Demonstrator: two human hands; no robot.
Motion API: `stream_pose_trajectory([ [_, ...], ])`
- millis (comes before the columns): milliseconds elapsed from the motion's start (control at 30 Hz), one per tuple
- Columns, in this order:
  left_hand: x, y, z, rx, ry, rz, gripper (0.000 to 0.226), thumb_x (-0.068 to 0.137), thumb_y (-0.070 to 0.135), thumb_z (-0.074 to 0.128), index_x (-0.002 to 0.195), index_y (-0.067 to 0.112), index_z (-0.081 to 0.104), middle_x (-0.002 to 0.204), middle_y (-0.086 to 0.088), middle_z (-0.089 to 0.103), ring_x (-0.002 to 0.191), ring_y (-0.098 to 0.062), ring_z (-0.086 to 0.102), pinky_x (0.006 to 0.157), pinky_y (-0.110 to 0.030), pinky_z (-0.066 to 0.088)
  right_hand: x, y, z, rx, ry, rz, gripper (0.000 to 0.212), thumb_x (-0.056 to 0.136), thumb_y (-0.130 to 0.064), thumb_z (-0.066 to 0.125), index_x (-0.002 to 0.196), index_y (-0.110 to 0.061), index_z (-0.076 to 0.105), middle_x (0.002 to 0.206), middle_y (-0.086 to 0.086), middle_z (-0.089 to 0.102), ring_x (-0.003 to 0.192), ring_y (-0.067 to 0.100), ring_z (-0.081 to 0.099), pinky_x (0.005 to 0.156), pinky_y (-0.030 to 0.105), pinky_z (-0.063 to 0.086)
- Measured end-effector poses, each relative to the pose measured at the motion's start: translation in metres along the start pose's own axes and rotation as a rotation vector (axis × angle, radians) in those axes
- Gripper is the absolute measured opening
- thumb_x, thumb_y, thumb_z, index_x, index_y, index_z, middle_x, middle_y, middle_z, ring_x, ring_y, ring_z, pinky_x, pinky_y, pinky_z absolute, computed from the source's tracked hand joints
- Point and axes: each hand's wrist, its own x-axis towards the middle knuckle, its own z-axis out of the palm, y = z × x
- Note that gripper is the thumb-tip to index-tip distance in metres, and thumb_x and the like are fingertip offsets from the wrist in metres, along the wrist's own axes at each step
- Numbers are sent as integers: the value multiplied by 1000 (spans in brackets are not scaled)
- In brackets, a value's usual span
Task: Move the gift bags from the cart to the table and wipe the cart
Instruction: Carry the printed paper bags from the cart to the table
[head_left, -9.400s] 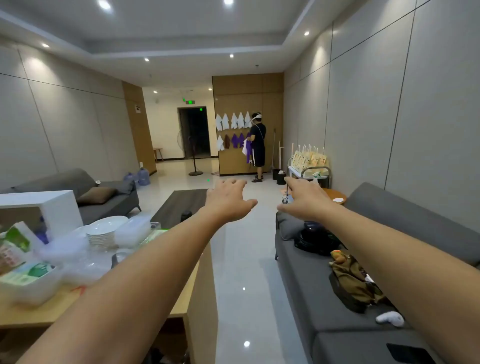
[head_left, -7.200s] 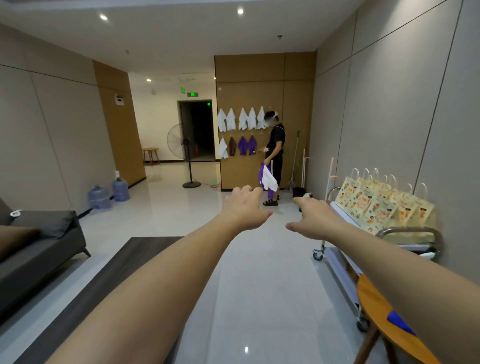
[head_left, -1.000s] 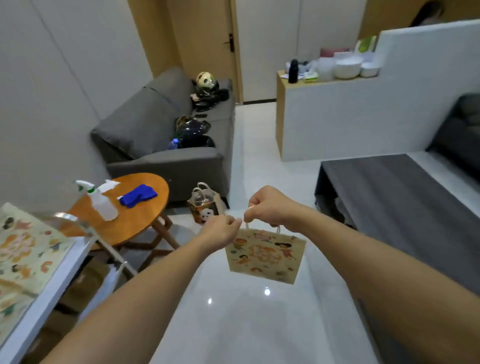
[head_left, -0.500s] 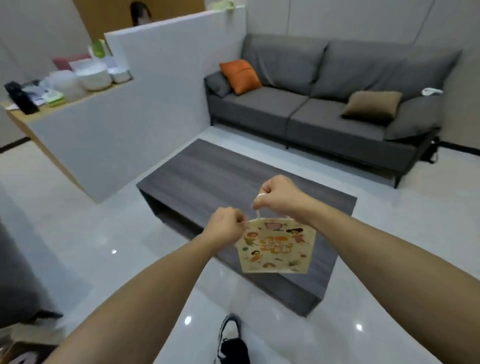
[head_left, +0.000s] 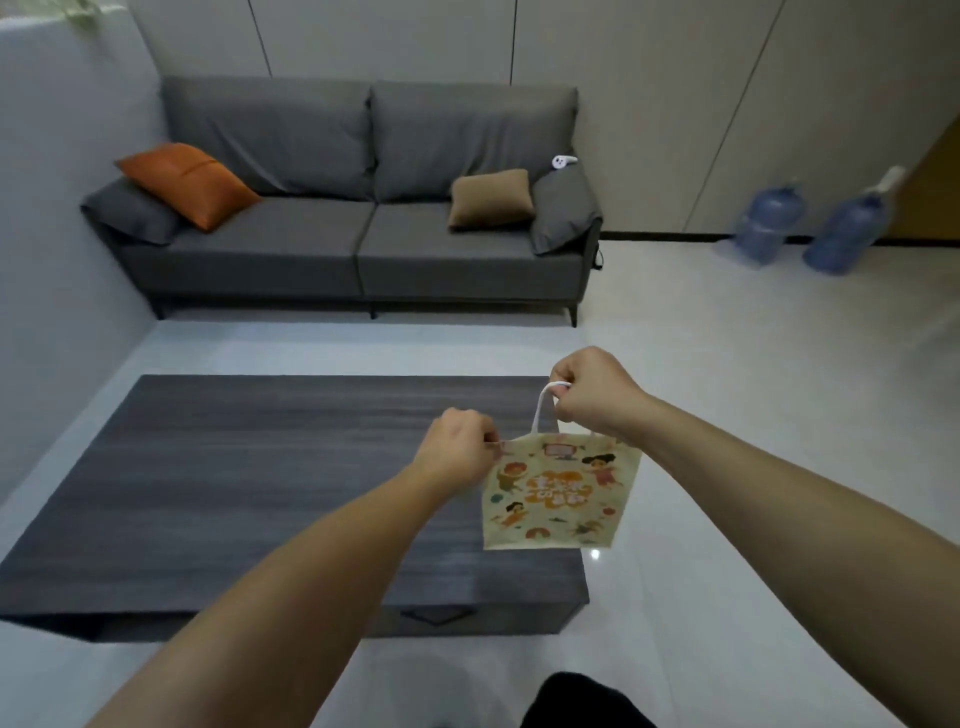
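One gift bag (head_left: 558, 493) hung in the air over the right end of the dark low surface (head_left: 249, 467), not yet set down. Right hand (head_left: 597, 395) curled round the white cord handle (head_left: 543, 410); left hand (head_left: 457, 449) pinched the top left corner. Bag looked light, thin, floppy paper. Best held by handle; creases easily if squeezed.
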Motion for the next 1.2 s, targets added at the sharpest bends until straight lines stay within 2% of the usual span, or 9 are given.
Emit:
stream_pose_trajectory([
  [133,29,-12,-4,-23,-12,44,19,95,30,63,92,16,76,88,-2,74,85,-22,65,74,-34,56,21,-5,0,12,44,43,43,80,10,56,49,-17,44,55,1,38,53,17,37,49,22,28],
  [367,79,-29,-3,-36,-65,22,20,97,36,63,95,21,77,89,1,72,84,-18,64,74,-34,56,74,3,4,-9,26,80,40,79,10,58,49,-15,48,59,2,44,58,17,42,50,24,34],
  [500,123,-33,-4,11,-96,12,19,96,31,62,96,19,77,88,1,71,82,-18,63,71,-34,55,122,15,4,-34,-20,62,26,82,7,61,61,-9,62,71,8,59,71,22,58,58,29,48],
  [700,193,-32,-3,53,-141,-76,21,99,25,55,97,17,75,92,-1,70,82,-16,64,69,-31,55,210,29,-2,-35,-125,3,21,82,5,62,64,-5,61,70,6,56,70,22,57,57,28,46],
  [800,233,-30,-4,93,-148,-89,22,99,23,53,101,18,74,97,-2,72,87,-19,64,75,-34,57,249,35,0,-48,-152,-56,27,82,4,59,59,-10,58,69,2,57,73,21,57,57,25,42],
  [900,271,-28,-2,93,-132,-146,24,98,21,49,102,16,72,102,-6,71,87,-23,62,71,-34,53,285,41,-1,-42,-153,-69,30,85,3,58,59,-13,58,70,1,57,70,17,55,55,25,39],
  [1067,331,-24,9,13,-114,-255,34,95,15,52,127,15,64,120,-9,65,100,-24,59,76,-36,53,353,56,1,-65,-177,-86,26,88,-4,64,66,-16,60,78,2,60,74,18,60,58,25,44],
  [1133,348,-23,15,47,-166,-251,38,94,13,55,132,15,61,124,-9,64,101,-24,57,74,-33,48,373,64,5,-95,-204,-98,27,89,-6,64,66,-19,58,78,3,60,73,18,59,58,25,44],
  [1200,358,-23,22,83,-227,-248,42,93,12,56,134,14,59,126,-9,64,109,-26,59,81,-34,52,389,73,12,-112,-238,-87,27,89,-7,64,66,-18,58,79,4,62,73,19,58,57,25,41],
])
